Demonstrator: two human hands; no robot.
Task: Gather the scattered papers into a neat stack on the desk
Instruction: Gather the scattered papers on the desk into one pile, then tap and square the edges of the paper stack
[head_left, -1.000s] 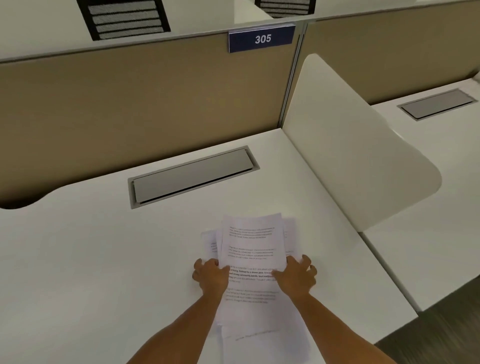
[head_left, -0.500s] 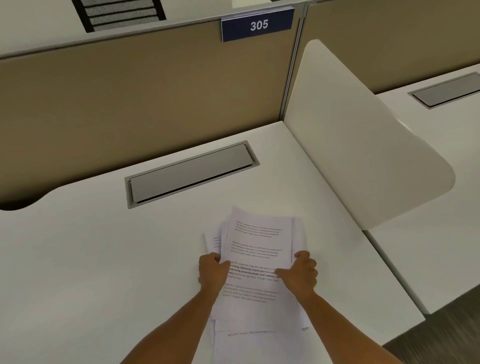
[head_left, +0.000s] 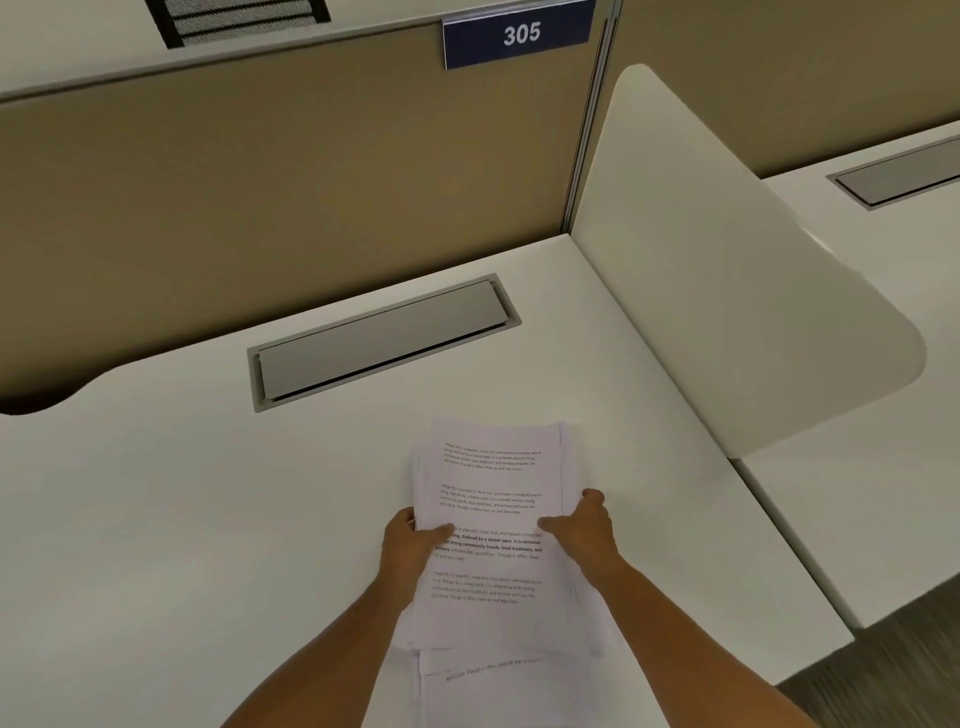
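A pile of white printed papers lies on the white desk, just right of centre near the front edge. My left hand grips the pile's left edge, thumb on the top sheet. My right hand grips its right edge the same way. The upper sheets are roughly aligned, with edges slightly offset at the top right. One sheet sticks out below the pile toward me, between my forearms.
A grey cable-tray lid is set into the desk behind the papers. A tan partition with a blue "305" sign closes the back. A white curved divider stands at the right; beyond it is another desk.
Both hands have closed from flat on the sheets to gripping the pile's side edges. The fanned sheets have drawn closer into line.
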